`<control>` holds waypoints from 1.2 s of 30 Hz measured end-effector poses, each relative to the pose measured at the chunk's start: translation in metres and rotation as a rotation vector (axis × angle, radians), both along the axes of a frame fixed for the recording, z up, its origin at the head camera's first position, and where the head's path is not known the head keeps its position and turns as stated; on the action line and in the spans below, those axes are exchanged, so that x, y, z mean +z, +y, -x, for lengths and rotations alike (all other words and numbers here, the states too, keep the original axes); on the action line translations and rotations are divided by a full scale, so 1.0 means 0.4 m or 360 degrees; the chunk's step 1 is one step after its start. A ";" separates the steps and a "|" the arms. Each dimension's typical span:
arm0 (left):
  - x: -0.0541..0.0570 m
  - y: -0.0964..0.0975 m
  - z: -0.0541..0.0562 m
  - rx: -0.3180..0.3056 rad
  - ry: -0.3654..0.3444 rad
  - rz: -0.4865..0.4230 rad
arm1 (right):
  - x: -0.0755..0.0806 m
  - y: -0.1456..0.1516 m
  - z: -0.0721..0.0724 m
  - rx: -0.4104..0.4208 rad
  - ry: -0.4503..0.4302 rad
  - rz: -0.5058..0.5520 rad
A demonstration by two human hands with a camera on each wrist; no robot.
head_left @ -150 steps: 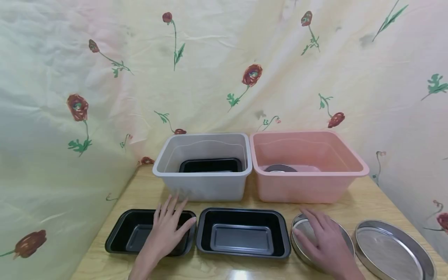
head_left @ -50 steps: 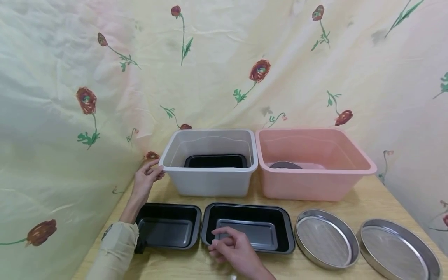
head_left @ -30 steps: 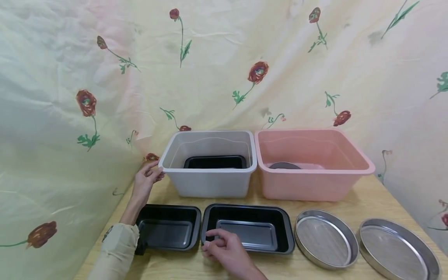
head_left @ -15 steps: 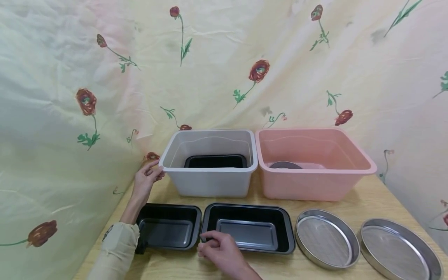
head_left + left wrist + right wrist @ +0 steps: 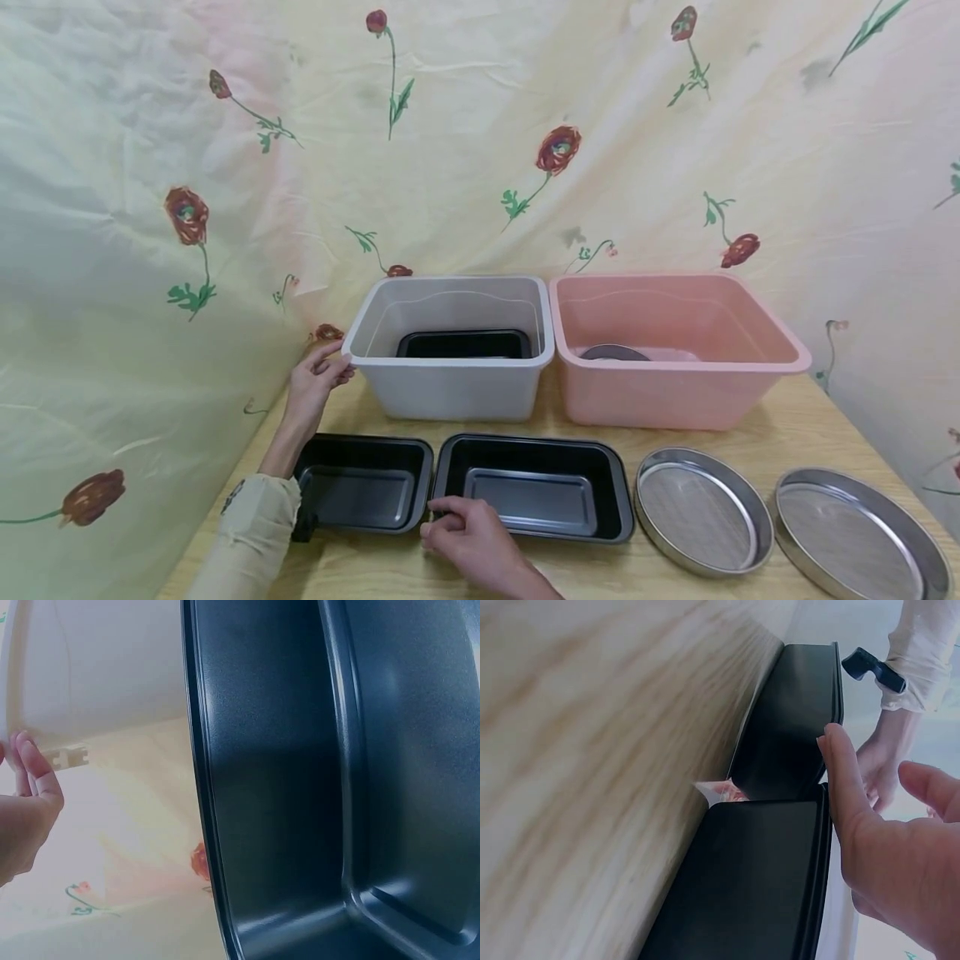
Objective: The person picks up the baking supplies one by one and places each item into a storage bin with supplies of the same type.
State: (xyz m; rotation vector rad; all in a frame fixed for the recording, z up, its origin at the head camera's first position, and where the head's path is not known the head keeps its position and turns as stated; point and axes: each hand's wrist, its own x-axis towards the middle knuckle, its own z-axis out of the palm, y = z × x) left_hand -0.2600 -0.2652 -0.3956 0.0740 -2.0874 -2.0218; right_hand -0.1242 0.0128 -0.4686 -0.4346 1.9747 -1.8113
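Observation:
In the head view my left hand [image 5: 313, 390] grips the front left corner of the grey plastic bin [image 5: 450, 390]. Its fingertips are curled at the rim in the left wrist view. My right hand [image 5: 480, 542] hovers at the front left corner of the middle black loaf pan [image 5: 532, 500]. Its fingers lie close to the pan rims in the right wrist view, thumb apart, nothing held; contact is unclear. Left of that pan is another black loaf pan [image 5: 360, 492], partly hidden by my left forearm. A further black pan [image 5: 465, 343] lies inside the grey bin.
A pink bin [image 5: 652, 400] stands beside the grey one, with a round metal pan [image 5: 615, 353] partly visible inside. Two round metal pans [image 5: 697, 508] sit at the right of the wooden table [image 5: 375, 567]. A flowered cloth [image 5: 465, 167] hangs behind.
Since five seconds ago, my left hand has gone from the left loaf pan to the grey bin's corner. My right hand left the round pan, moved left, then drifted slightly further left.

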 end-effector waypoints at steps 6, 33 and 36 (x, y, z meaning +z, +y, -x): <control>-0.001 -0.003 0.003 -0.0006 -0.0001 0.0019 | -0.165 -0.009 0.067 0.0071 -0.0024 0.0056; 0.004 -0.002 0.002 -0.0013 0.0005 -0.0041 | -0.147 -0.039 0.075 0.0145 0.0136 0.0001; 0.005 -0.002 0.001 -0.0015 0.0000 -0.0049 | -0.158 -0.044 0.083 0.0147 0.0130 -0.0024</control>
